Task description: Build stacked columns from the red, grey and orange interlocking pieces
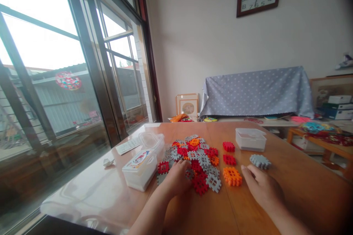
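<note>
A loose pile of red, grey and orange plastic waffle blocks (202, 161), square with notched edges, lies on the table. My left hand (179, 179) is at the near left side of the pile, fingers curled down on a grey waffle block (189, 174); its fingertips are partly hidden. To the right stand two red stacks (228, 159) and an orange stack (232, 177) of waffle blocks. My right hand (263, 185) is just right of the orange stack and in front of a grey stack (260, 161). Its thumb is apart from a bent finger, with nothing visible between them.
A lidded clear box (140, 170) with a printed label stands left of the pile, a clear lid (151, 140) and a paper sheet (127, 147) behind it. Another clear box (250, 140) stands at the back right. Crumpled plastic (108, 162) lies by the left edge.
</note>
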The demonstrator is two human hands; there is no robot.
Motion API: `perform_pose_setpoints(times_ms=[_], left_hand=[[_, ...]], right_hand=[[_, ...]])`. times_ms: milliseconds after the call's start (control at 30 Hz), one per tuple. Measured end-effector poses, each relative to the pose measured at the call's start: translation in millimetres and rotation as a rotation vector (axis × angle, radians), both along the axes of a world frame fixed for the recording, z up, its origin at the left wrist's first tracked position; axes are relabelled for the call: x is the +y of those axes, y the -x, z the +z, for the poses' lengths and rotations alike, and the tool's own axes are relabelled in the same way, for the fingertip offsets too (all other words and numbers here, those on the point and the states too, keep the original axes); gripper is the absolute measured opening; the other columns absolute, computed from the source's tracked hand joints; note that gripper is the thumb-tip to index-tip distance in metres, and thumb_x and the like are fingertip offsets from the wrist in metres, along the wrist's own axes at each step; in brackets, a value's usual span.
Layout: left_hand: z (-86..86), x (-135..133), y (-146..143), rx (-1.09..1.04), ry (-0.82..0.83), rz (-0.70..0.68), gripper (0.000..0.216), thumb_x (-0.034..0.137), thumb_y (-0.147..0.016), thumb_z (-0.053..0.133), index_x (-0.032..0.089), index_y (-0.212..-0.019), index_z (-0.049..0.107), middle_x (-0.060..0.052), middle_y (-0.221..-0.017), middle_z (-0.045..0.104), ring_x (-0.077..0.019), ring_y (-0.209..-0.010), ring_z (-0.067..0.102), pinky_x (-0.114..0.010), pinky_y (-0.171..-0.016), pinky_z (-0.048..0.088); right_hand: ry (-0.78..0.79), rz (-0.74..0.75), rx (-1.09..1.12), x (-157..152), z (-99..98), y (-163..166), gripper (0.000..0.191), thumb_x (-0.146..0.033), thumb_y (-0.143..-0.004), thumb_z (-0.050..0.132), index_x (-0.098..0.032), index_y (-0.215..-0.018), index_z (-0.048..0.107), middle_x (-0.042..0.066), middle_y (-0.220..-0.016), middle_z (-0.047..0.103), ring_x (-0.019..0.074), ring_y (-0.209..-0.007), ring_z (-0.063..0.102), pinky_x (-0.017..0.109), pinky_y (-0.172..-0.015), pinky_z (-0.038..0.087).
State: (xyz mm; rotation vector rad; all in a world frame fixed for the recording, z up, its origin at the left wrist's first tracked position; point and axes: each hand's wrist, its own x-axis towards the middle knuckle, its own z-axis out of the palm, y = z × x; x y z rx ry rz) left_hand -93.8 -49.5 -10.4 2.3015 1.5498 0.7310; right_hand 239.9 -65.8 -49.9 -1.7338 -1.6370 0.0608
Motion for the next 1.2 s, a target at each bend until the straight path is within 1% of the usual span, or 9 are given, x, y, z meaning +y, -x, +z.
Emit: perform_pose_setpoints(times_ms=[133, 233, 367, 467, 600, 800, 900, 1000, 1200], left_hand=[[14.3, 7.6, -1.2, -0.051, -0.109, 0.111, 0.048, 0.018, -0.072, 0.066, 0.021, -0.12, 0.064, -0.011, -0.124, 0.063, -0.0284, -0.112, 0.056, -0.039, -0.099, 0.044], [23.8, 7.4, -2.5, 0.018, -0.193, 0.185, 0.052, 0.018, -0.074, 0.063, 0.022, -0.126, 0.062, -0.011, -0.131, 0.06, -0.03, -0.119, 0.052, -0.041, -0.102, 0.04], [24.9, -2.1, -7.1, 0.179, -0.092, 0.07, 0.045, 0.012, -0.07, 0.06, 0.026, -0.112, 0.069, -0.008, -0.114, 0.067, -0.0292, -0.11, 0.054, -0.038, -0.093, 0.042], [23.5, -9.1, -10.3, 0.258, -0.009, 0.027, 0.038, 0.017, -0.071, 0.064, 0.028, -0.106, 0.072, -0.008, -0.111, 0.069, -0.0314, -0.108, 0.055, -0.039, -0.09, 0.041], [27.1, -11.7, -12.6, 0.26, 0.019, 0.015, 0.035, 0.021, -0.073, 0.064, 0.03, -0.106, 0.072, -0.007, -0.111, 0.07, -0.0331, -0.109, 0.055, -0.041, -0.091, 0.038], [30.5, -8.6, -14.7, 0.299, 0.007, 0.04, 0.043, 0.014, -0.068, 0.062, 0.028, -0.108, 0.069, -0.008, -0.114, 0.068, -0.0321, -0.108, 0.055, -0.039, -0.089, 0.039], [25.0, -3.4, -11.4, 0.264, -0.037, 0.06, 0.047, 0.009, -0.067, 0.059, 0.026, -0.11, 0.068, -0.009, -0.113, 0.066, -0.0288, -0.105, 0.056, -0.036, -0.087, 0.04], [18.9, 5.2, -4.3, 0.18, -0.087, 0.047, 0.043, 0.003, -0.066, 0.055, 0.023, -0.101, 0.069, -0.008, -0.106, 0.066, -0.0244, -0.099, 0.058, -0.031, -0.084, 0.041], [22.8, 21.4, -4.1, -0.166, -0.144, 0.082, 0.027, 0.005, -0.071, 0.053, 0.019, -0.088, 0.069, -0.004, -0.091, 0.064, -0.0172, -0.085, 0.057, -0.027, -0.079, 0.041]], right_hand=[[0.002, 0.006, 0.012, 0.1, 1.9, 1.6, 0.047, -0.061, -0.097, 0.036, -0.025, -0.067, 0.046, -0.001, -0.062, 0.058, 0.0181, -0.061, 0.052, 0.028, -0.056, 0.027], [-0.018, 0.011, 0.019, -0.5, 3.2, 2.7, 0.047, -0.061, -0.097, 0.036, -0.025, -0.068, 0.046, -0.001, -0.063, 0.059, 0.0179, -0.061, 0.052, 0.028, -0.057, 0.028], [-0.054, 0.021, 0.02, 0.1, 2.3, 3.2, 0.047, -0.06, -0.097, 0.035, -0.025, -0.067, 0.047, 0.0, -0.063, 0.061, 0.0186, -0.061, 0.052, 0.028, -0.057, 0.027], [-0.07, 0.026, 0.016, 1.3, 1.2, 3.0, 0.047, -0.059, -0.097, 0.035, -0.025, -0.067, 0.046, 0.001, -0.064, 0.062, 0.0183, -0.06, 0.052, 0.029, -0.057, 0.027], [-0.062, 0.032, 0.035, 1.9, 0.9, 2.7, 0.047, -0.06, -0.097, 0.036, -0.025, -0.067, 0.047, 0.001, -0.064, 0.062, 0.018, -0.061, 0.053, 0.028, -0.057, 0.029], [-0.063, 0.04, 0.052, 1.3, 1.4, 3.3, 0.047, -0.059, -0.097, 0.037, -0.025, -0.067, 0.047, 0.0, -0.064, 0.061, 0.0177, -0.061, 0.053, 0.028, -0.057, 0.028], [-0.079, 0.044, 0.054, 0.5, 2.7, 4.4, 0.046, -0.058, -0.098, 0.038, -0.024, -0.066, 0.043, -0.001, -0.062, 0.059, 0.0172, -0.061, 0.051, 0.028, -0.057, 0.028], [-0.093, 0.061, 0.067, -0.1, 4.3, 5.8, 0.046, -0.057, -0.099, 0.039, -0.024, -0.066, 0.043, 0.0, -0.063, 0.058, 0.0171, -0.062, 0.052, 0.028, -0.059, 0.029], [-0.12, 0.067, 0.089, -2.1, 7.3, 9.0, 0.046, -0.056, -0.099, 0.037, -0.025, -0.067, 0.043, 0.002, -0.066, 0.062, 0.0187, -0.066, 0.055, 0.028, -0.059, 0.031]])
